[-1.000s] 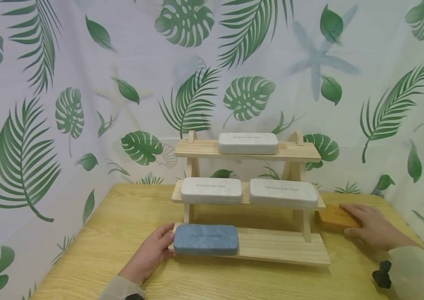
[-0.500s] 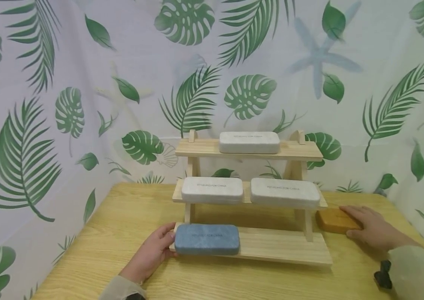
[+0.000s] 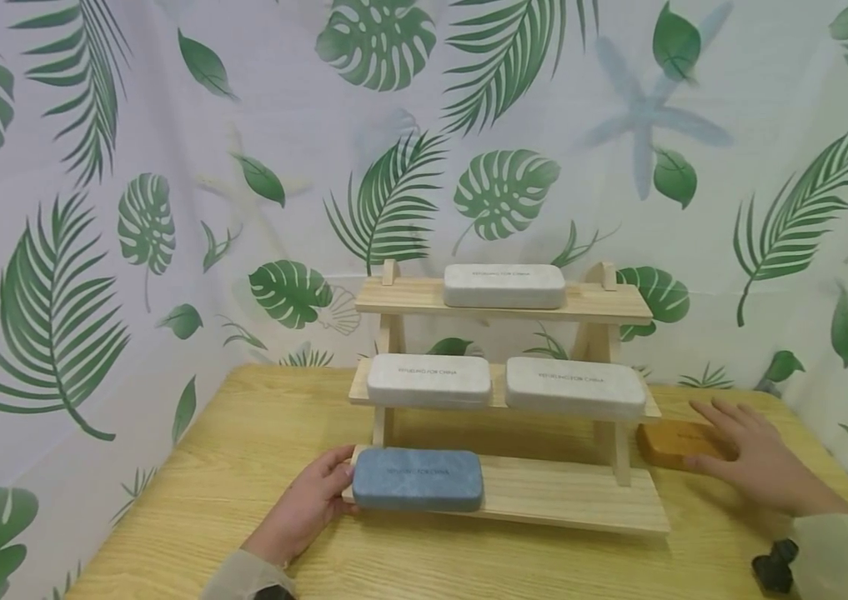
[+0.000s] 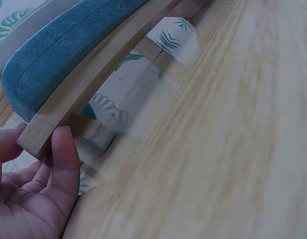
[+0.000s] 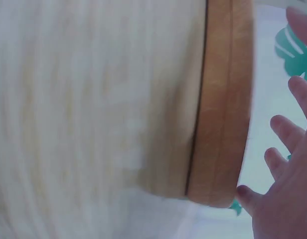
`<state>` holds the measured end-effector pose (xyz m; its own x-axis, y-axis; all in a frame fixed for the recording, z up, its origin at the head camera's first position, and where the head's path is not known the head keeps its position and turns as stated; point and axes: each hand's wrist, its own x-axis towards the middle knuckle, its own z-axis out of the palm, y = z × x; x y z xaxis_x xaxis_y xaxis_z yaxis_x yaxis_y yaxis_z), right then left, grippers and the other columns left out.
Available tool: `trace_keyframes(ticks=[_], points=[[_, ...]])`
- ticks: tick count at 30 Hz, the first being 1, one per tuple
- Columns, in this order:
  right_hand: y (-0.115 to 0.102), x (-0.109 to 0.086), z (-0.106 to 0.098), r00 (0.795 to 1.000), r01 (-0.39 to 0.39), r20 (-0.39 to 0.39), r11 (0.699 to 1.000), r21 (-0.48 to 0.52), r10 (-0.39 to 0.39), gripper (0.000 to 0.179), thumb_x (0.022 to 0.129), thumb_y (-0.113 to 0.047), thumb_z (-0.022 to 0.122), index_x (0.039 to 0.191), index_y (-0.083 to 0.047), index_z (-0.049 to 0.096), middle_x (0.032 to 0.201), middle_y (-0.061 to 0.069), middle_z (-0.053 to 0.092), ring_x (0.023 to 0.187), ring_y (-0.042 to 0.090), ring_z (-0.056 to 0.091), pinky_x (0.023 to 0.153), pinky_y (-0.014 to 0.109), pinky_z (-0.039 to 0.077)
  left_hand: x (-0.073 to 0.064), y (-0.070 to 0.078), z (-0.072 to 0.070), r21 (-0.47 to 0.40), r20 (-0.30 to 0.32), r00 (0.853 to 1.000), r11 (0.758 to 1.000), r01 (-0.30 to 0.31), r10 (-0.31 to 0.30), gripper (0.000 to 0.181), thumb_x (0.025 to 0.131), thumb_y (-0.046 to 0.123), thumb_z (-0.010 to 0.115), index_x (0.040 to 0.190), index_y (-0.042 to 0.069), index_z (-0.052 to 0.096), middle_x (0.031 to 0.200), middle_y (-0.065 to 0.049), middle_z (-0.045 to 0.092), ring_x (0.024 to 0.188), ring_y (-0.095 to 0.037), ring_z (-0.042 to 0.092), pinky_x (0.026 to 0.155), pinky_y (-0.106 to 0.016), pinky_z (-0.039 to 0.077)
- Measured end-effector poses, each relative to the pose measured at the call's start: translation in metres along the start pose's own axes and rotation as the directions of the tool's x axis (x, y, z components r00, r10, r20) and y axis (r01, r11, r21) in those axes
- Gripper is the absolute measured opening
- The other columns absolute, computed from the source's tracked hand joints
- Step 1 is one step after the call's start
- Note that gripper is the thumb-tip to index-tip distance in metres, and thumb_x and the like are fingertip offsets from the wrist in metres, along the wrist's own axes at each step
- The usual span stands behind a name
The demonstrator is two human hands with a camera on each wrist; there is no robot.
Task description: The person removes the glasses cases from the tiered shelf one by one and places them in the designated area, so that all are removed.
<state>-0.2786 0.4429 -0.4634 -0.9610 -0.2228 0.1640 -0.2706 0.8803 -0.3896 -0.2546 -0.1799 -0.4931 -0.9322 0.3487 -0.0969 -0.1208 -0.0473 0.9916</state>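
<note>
While the left hand (image 3: 307, 508) pinches the left end of the bottom board of the rack (image 3: 566, 496), thumb on one face and fingers on the other, the right hand (image 3: 761, 454) is spread over the orange case (image 3: 671, 443), its fingers apart and not curled round it. Whether any finger touches that case cannot be told for sure; in the right wrist view one fingertip comes very near its lower corner. The orange case lies flat on the table (image 3: 544, 567), just beside the right end of the rack. It looks closed, with a seam running along its side, and its contents are hidden. On the rack's bottom board, at the left end and near the left hand, lies the blue case (image 3: 418, 487), also closed, with a seam visible along its side in the left wrist view. The middle board carries two white cases side by side, the left white case (image 3: 429, 385) and the right white case (image 3: 575, 392), a narrow gap between them. The top board bears the upper white case (image 3: 504, 287), near its middle. These three look closed too, each with dark lettering on its lid; what they hold is out of sight. Behind the table hangs a leaf-print cloth (image 3: 288, 108).
</note>
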Motion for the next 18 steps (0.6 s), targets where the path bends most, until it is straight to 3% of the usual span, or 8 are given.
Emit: trace_keyframes(ticks=[8,18], points=[[-0.022,-0.001,-0.007,0.994,0.078,-0.084,0.995,0.062,-0.073,0.091,0.090,-0.037,0.077,0.162,-0.014,0.027,0.157,0.036,0.021,0.140,0.062,0.011,0.100,0.084,0.006,0.001,-0.001,0.000,-0.006,0.002,1.000,1.000,0.007,-0.007,0.058,0.112,0.023,0.042,0.157,-0.005,0.020,0.148,-0.023,0.044,0.110,-0.020,0.060,0.085,-0.035,0.054],[-0.074,0.000,-0.028,0.972,0.181,-0.164,0.980,0.078,-0.166,0.088,0.088,-0.029,0.080,0.161,-0.024,0.030,0.163,0.025,0.019,0.147,0.054,0.005,0.104,0.083,0.003,0.002,-0.002,-0.001,-0.001,0.005,1.000,1.000,-0.002,0.002,0.056,0.112,0.024,0.042,0.156,-0.005,0.023,0.145,-0.022,0.047,0.110,-0.021,0.060,0.084,-0.036,0.054]])
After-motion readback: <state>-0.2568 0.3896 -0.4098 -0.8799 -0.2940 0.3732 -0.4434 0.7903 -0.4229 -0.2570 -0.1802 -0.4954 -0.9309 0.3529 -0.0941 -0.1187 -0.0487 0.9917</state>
